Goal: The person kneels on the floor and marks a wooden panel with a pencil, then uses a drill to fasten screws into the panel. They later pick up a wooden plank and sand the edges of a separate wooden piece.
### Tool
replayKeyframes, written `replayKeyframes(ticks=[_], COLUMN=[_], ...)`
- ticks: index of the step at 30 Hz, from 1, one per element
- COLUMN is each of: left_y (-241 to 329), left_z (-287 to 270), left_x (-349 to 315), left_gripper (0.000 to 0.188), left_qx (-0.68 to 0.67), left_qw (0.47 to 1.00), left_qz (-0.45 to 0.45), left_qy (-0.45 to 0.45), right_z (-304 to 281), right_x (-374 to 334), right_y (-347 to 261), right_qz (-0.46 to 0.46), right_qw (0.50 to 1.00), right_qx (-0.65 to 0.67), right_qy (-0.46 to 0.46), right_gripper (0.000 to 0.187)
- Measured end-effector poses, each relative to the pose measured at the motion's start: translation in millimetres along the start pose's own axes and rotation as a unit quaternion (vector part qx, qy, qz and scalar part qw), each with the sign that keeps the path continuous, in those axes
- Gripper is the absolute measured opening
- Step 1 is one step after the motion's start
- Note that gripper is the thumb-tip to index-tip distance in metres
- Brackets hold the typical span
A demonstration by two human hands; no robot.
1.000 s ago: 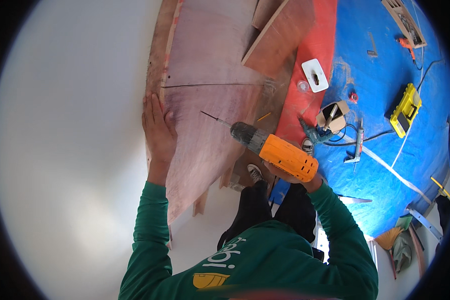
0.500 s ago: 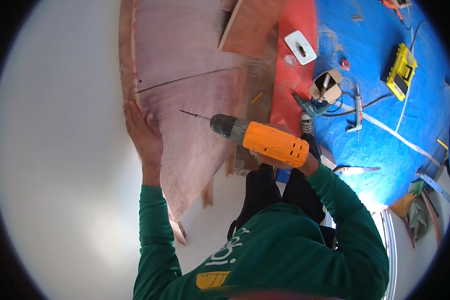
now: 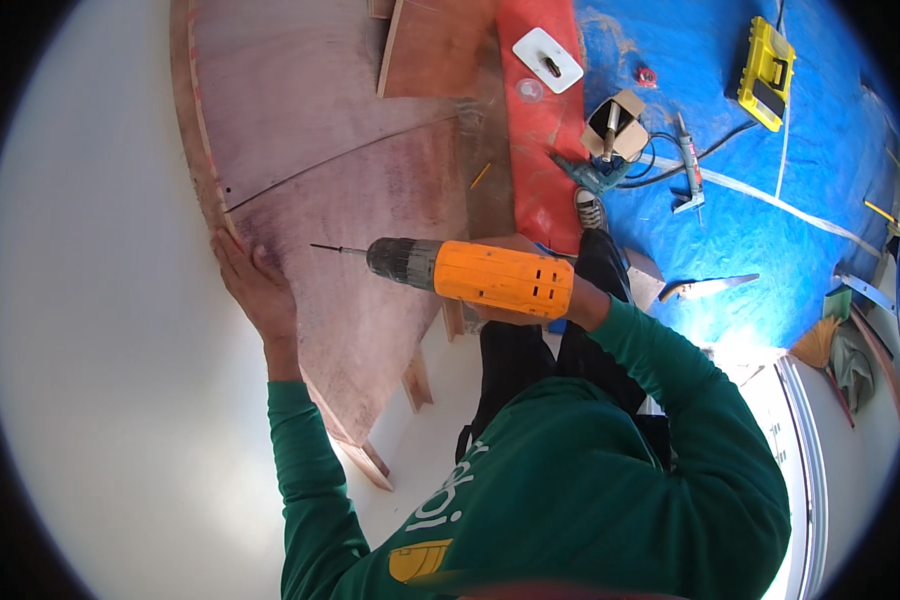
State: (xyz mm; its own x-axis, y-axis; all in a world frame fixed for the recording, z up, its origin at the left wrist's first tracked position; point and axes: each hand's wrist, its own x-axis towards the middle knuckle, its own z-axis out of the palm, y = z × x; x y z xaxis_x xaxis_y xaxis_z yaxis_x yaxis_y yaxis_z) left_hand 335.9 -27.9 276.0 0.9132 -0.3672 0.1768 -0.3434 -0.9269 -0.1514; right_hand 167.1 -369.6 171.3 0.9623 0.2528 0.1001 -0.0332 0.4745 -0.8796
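Note:
An orange drill with a dark grey front is gripped in my right hand; the drill's body hides most of the fingers. Its long thin bit points left toward the wall and looks apart from any surface. My left hand lies with stretched fingers on the left edge of a reddish-brown wooden panel, beside the white wall. A dark seam crosses the panel just beyond that hand, with a small dark hole near the seam's left end.
A pencil lies right of the panel. On the red sheet rests a white lid-like plate. The blue tarp holds a teal power tool, a cardboard box, a caulking gun, a handsaw and a yellow toolbox.
The view has shifted, so the surroundings sit farther left and higher. The drill is turned a little, its bit now nearer level in the picture. My left hand stays on the panel edge.

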Motion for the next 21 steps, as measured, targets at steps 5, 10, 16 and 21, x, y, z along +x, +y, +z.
replayKeyframes(ticks=[5,10,16,21], left_y=[-0.5,0.1,-3.6,-10.2], left_z=[0.2,2.5,12.0,15.1], left_x=[0.3,-1.0,5.3,5.2], left_gripper=[0.059,0.06,0.06,0.061], left_qx=[-0.005,0.003,-0.007,-0.015], left_qw=[1.0,1.0,1.0,1.0], left_qz=[0.012,0.018,-0.002,0.009], left_qy=[0.003,0.009,0.003,0.011], right_z=[-3.3,-4.2,-2.7,-7.5], right_x=[-11.6,-29.9,-40.6,-48.4], right_y=[10.9,37.4,51.4,41.7], right_qz=[0.021,-0.02,-0.045,-0.073], right_qw=[1.0,0.99,0.985,0.983], right_qx=[-0.002,-0.141,-0.164,-0.168], right_qy=[-0.008,0.015,0.002,-0.018], right_gripper=[0.053,0.065,0.056,0.049])
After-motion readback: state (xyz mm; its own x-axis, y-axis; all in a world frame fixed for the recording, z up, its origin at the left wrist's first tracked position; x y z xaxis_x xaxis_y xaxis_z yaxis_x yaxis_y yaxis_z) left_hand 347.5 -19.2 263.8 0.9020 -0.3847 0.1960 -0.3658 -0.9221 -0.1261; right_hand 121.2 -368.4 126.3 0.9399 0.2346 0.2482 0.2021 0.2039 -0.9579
